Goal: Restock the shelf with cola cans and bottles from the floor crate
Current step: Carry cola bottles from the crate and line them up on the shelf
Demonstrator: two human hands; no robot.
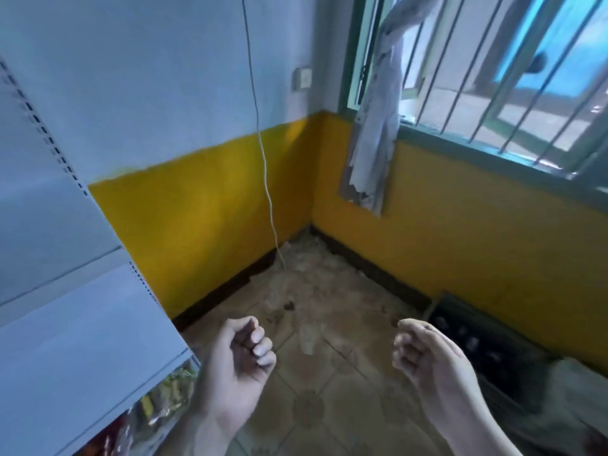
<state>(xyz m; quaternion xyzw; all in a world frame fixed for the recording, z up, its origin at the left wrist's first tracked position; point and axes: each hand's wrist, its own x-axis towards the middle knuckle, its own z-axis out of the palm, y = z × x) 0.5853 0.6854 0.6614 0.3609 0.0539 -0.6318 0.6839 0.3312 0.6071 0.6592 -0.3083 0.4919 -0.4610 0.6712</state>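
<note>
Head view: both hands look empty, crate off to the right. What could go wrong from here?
1. The crate sits low against the wall, dark and blurred, so the right hand could misjudge its grip.
2. A thin cable trails to the floor beside loose debris; a foot might snag or slip.
3. The shelf juts close to the left hand and could be knocked.

Pale blue walls are turning yellow lower down, with a dark skirting running along the base. A white cable is hanging down to the dusty tiled floor. Daylight is coming through a barred, green-framed window — a pale curtain is drooping beside it.
</note>
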